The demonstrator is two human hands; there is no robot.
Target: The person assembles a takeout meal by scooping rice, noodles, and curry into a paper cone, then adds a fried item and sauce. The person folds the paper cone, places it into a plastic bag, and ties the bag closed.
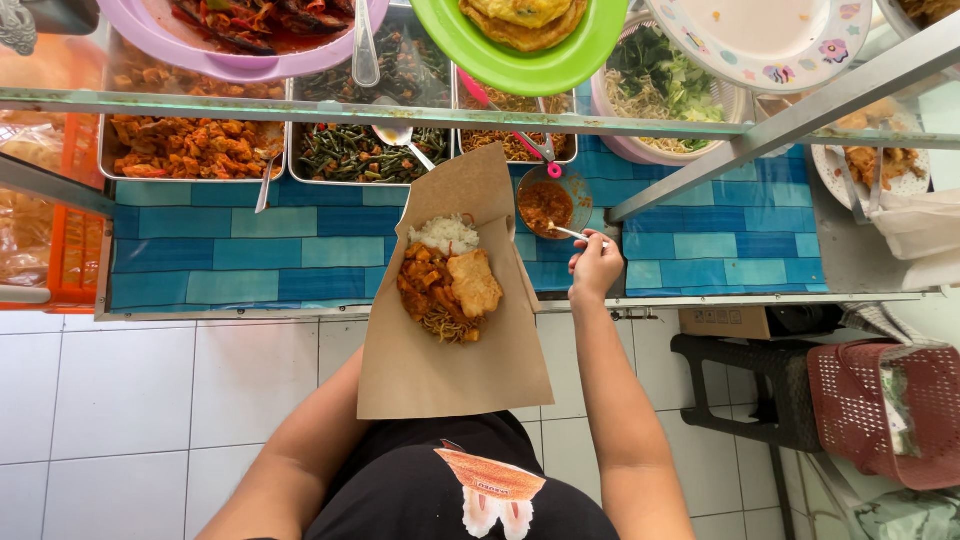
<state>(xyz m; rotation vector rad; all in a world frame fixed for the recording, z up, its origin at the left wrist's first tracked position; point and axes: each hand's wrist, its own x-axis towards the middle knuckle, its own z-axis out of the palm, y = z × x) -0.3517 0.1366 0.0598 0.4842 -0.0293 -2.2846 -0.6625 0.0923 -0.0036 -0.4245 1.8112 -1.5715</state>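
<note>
Right hand (596, 265): I see it closed around a spoon (566, 232), whose bowl end reaches into the small bowl of red sauce (547, 205) just beyond the knuckles.
Left hand: hidden under the brown paper sheet (455, 350); I cannot tell its grip.
Paper: carries rice (444, 234), noodles and a fried piece (474, 283), beside the right hand.
Trays (195, 145): partly behind the glass shelf edge.

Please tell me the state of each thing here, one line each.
Brown paper: open, loaded with rice, noodles and a fried piece.
Right hand: closed on a spoon.
Small bowl: holds red sauce.
Left hand: hidden under the paper.
Green plate: holds fried pieces.
</note>
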